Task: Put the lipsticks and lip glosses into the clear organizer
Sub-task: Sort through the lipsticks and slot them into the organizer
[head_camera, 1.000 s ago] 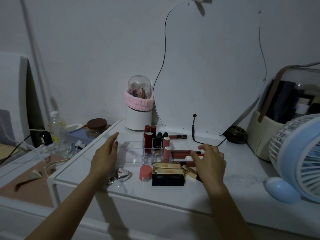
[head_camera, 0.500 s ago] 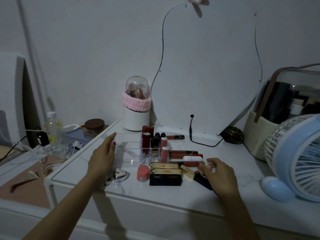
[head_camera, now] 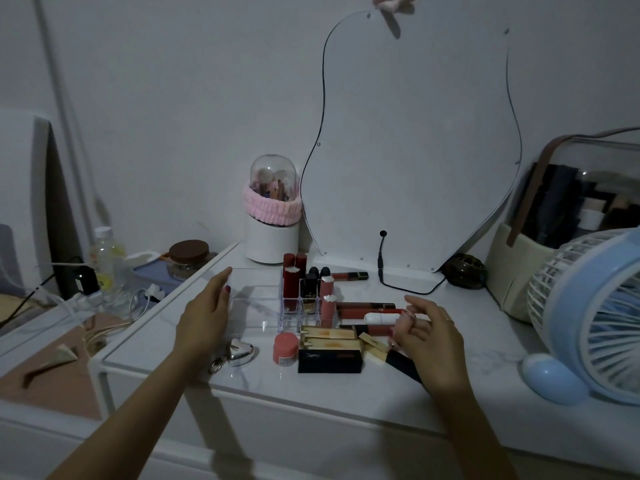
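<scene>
Dim, bluish indoor light from above; soft shadows fall beneath both forearms onto the desk (head_camera: pixel 346 403) front. Grainy, slightly soft detail. Wide-angle bending at frame edges. No glare.

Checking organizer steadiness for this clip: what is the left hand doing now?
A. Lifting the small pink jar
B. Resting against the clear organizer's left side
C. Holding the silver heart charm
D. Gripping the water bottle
B: the left hand lies with straight fingers along the left wall of the clear organizer, holding nothing.
</scene>
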